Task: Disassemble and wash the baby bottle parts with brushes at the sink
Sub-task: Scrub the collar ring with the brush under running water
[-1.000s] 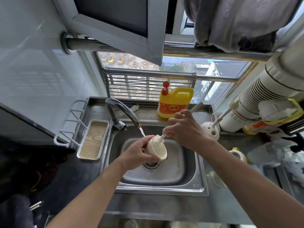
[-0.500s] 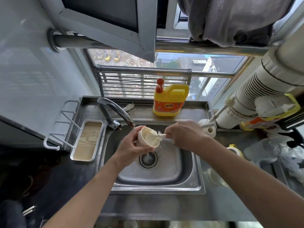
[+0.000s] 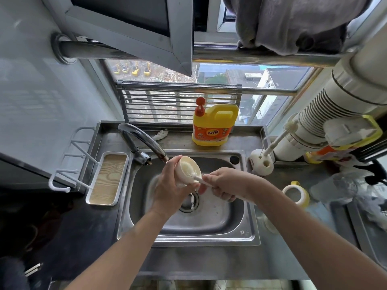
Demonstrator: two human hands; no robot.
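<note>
Your left hand (image 3: pixel 169 185) is hiding the underside of the cup (image 3: pixel 195 166); brush (image 3: pixel 197 178) bristles are blurring inside, handle disappearing in your right hand (image 3: pixel 226 183). Hands are partly covering the drain (image 3: pixel 191 204).

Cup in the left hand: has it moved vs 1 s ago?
Yes. Against the faucet spout, the cup went up and back: earlier it hung lower, over the drain; now it sits beside the spout tip, brush inside.
</note>
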